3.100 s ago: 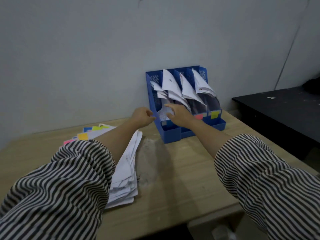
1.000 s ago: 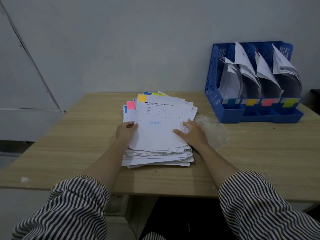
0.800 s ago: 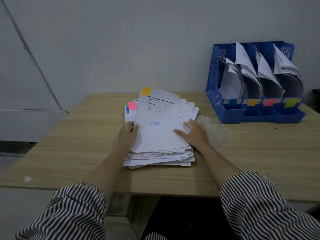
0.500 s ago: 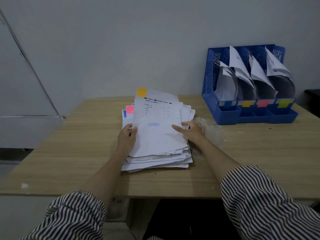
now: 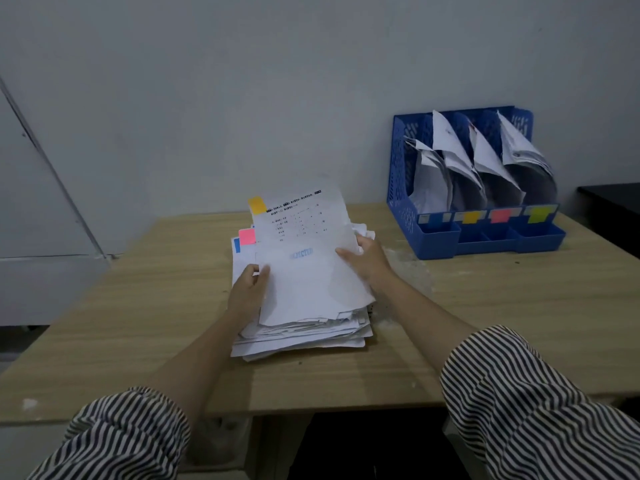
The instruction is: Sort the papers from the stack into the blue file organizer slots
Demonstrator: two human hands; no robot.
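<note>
Now that the top sheet (image 5: 304, 268) has risen off the stack (image 5: 301, 336), pinched between my left hand (image 5: 247, 289) and right hand (image 5: 367, 259), it can go to the organizer (image 5: 403, 188) off right.

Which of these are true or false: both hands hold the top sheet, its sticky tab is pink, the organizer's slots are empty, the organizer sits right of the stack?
1. Both hands hold the top sheet. True: the left hand and right hand grip the top sheet by its edges.
2. Its tab is pink. False: the tab is orange.
3. The slots are empty. False: the blue file organizer holds papers in every slot.
4. The organizer sits right of the stack. True.
</note>
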